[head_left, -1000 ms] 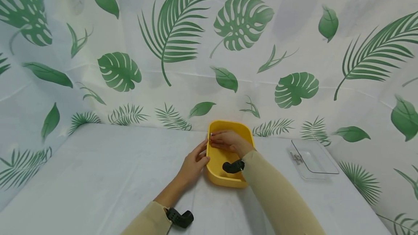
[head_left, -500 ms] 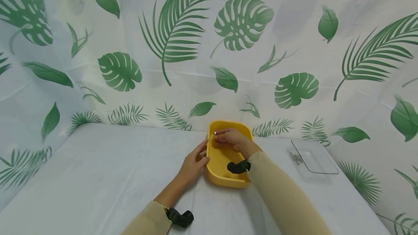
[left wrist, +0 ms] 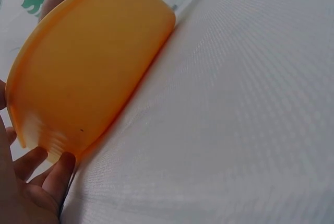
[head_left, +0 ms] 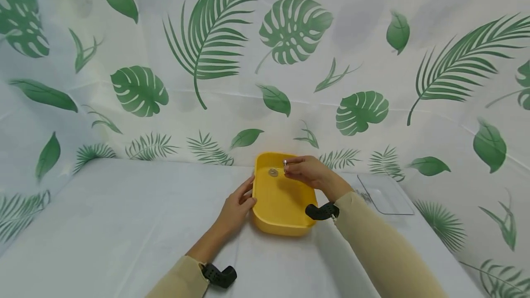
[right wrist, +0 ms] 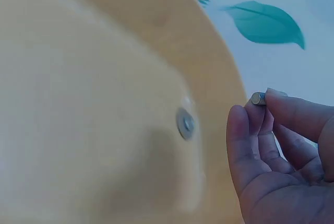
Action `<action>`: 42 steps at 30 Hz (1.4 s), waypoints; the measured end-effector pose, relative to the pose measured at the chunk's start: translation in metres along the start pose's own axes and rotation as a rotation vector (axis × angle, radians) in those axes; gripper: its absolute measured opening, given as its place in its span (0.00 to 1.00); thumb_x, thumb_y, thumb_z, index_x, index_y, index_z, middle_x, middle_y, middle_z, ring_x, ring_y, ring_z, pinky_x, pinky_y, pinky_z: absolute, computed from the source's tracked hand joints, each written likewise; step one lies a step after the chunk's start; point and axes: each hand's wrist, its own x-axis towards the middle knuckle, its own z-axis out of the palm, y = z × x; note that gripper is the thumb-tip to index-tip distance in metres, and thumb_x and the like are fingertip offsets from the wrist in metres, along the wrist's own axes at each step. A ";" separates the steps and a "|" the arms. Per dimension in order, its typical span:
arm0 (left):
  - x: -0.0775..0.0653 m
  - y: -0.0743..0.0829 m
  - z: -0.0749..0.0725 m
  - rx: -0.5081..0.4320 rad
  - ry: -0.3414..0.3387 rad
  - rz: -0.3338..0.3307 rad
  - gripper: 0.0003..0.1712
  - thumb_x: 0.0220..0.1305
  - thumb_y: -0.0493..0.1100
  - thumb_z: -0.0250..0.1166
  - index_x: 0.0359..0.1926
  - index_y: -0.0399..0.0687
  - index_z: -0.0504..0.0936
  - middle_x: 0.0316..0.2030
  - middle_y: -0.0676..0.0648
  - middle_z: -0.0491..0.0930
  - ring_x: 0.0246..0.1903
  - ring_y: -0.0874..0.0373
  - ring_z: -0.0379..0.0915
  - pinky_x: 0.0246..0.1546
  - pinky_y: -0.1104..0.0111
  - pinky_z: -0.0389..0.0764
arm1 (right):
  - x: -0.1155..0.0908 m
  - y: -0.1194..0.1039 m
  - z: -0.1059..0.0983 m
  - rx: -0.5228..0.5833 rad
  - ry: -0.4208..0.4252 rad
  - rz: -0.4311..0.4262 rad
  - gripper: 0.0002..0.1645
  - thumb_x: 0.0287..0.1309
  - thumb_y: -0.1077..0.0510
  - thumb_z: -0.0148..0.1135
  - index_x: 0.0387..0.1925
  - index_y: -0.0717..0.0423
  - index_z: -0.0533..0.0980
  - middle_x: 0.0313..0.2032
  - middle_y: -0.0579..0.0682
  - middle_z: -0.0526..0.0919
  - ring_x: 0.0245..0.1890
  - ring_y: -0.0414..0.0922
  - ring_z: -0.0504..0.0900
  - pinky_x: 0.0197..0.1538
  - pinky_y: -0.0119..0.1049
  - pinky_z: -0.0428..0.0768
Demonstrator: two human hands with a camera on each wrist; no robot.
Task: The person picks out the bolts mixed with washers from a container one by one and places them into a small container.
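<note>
A yellow plastic basin stands on the white-covered table. At its left side is my left hand, with the fingers spread against the outer wall; in the left wrist view, fingertips touch that wall low down. Above the basin's far right part, my right hand pinches a small ridged metal cylinder between thumb and fingers. Its exact kind is too small to tell. On the basin's floor, near the far end, lies a round grey metal disc with a raised centre.
Right of the basin sits a clear rectangular container, partly behind the right forearm. Small metal pieces show at its left side. A white cloth with green leaf prints hangs behind the table.
My right hand has lifted and moved right from the basin's left wall with the metal cylinder. The disc on the floor has come into sight. The head view has shifted slightly; the left hand stays put.
</note>
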 end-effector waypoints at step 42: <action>-0.001 0.004 0.000 0.006 0.011 -0.032 0.37 0.70 0.38 0.55 0.78 0.54 0.60 0.73 0.38 0.67 0.70 0.41 0.69 0.67 0.51 0.76 | -0.087 0.056 -0.191 -0.217 0.068 0.068 0.35 0.72 0.62 0.55 0.70 0.79 0.56 0.44 0.43 0.81 0.45 0.38 0.82 0.55 0.32 0.85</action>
